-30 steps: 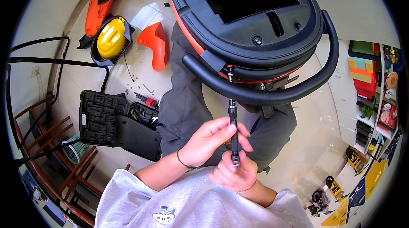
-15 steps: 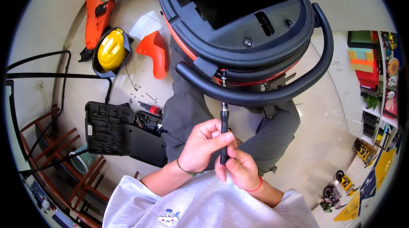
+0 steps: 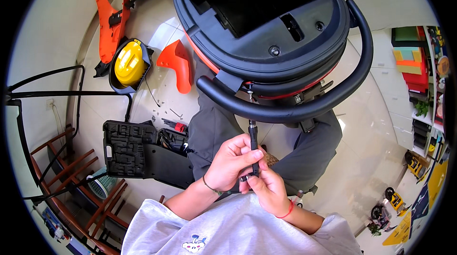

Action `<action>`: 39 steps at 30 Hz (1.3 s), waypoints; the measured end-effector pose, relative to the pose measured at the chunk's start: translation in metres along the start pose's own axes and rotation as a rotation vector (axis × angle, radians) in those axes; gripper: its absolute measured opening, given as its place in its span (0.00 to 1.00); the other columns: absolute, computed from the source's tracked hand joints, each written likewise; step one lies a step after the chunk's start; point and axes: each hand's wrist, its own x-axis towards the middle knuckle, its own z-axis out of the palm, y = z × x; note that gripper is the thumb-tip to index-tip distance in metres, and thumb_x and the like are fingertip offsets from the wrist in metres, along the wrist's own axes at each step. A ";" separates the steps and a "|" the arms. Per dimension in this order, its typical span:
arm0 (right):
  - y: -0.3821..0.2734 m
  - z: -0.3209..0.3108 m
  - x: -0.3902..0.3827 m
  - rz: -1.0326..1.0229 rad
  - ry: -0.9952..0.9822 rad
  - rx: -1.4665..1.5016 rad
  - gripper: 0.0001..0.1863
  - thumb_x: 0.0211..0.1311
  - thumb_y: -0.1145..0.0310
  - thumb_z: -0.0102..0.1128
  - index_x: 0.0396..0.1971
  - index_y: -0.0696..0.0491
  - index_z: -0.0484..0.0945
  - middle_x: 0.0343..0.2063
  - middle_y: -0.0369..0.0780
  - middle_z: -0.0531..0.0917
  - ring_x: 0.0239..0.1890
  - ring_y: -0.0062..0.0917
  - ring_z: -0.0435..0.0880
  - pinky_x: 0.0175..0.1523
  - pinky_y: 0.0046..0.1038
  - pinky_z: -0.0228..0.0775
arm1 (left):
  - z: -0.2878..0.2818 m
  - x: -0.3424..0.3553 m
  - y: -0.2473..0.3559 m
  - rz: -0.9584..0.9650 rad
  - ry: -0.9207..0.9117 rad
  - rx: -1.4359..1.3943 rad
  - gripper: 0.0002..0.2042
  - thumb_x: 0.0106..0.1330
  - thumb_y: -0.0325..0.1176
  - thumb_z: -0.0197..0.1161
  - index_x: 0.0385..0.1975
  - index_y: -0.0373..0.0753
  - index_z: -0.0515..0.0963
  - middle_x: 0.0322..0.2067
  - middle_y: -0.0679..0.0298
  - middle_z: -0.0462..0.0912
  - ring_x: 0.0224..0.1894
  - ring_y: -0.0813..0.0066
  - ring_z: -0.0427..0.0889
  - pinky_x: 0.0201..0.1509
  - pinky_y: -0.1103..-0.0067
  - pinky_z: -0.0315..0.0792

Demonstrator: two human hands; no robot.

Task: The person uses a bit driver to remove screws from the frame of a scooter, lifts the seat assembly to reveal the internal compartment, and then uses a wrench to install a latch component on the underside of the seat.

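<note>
A black screwdriver with a knurled grip (image 3: 253,137) points away from me, its shaft passing beneath a curved black grab bar (image 3: 281,112). Its far end reaches a bolt spot (image 3: 250,86) on the underside rim of a large black oval housing (image 3: 228,60); whether the tip is seated I cannot tell. My left hand (image 3: 233,160) is closed around the grip, thumb on top. Just below, my right hand (image 3: 270,190) pinches the handle's near end, where a short black piece (image 3: 246,178) sticks out sideways. The housing stands between my knees.
An open black tool case (image 3: 126,148) lies to the left, beside red-handled hex keys (image 3: 176,126) and loose screws. Beyond are orange panels (image 3: 177,64) and a yellow hard-hat-like shell (image 3: 130,64). Wooden chairs (image 3: 85,169) stand at left, shelves (image 3: 419,98) at right.
The handle's near end, straight before, now shows a short piece angled sideways between my hands. My view has shifted slightly. Both hands stay on the screwdriver.
</note>
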 end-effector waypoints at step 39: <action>0.004 0.013 0.004 0.235 -0.298 1.296 0.16 0.70 0.56 0.40 0.30 0.51 0.71 0.11 0.26 0.61 0.15 0.12 0.59 0.25 0.17 0.51 | 0.021 -0.003 0.004 0.065 -0.003 0.108 0.14 0.70 0.39 0.48 0.43 0.34 0.72 0.35 0.59 0.79 0.36 0.75 0.77 0.40 0.80 0.72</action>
